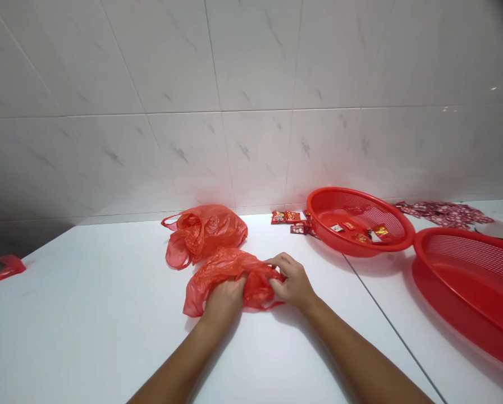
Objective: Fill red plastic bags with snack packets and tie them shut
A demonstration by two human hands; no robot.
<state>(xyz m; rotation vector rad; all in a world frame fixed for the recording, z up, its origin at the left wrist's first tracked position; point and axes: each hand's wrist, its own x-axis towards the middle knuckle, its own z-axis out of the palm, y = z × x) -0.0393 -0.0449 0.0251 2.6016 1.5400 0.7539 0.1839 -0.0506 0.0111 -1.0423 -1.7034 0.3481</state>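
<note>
Red bag [215,272] partly hidden under left hand [225,300] and right hand [289,280]

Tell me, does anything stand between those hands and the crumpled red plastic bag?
Nothing visible does: the left hand and right hand are both directly on the crumpled red plastic bag.

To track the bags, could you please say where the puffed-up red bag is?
In the head view, the puffed-up red bag lies left of the snack packets, beyond the crumpled red bag held by the left hand and right hand.
</note>
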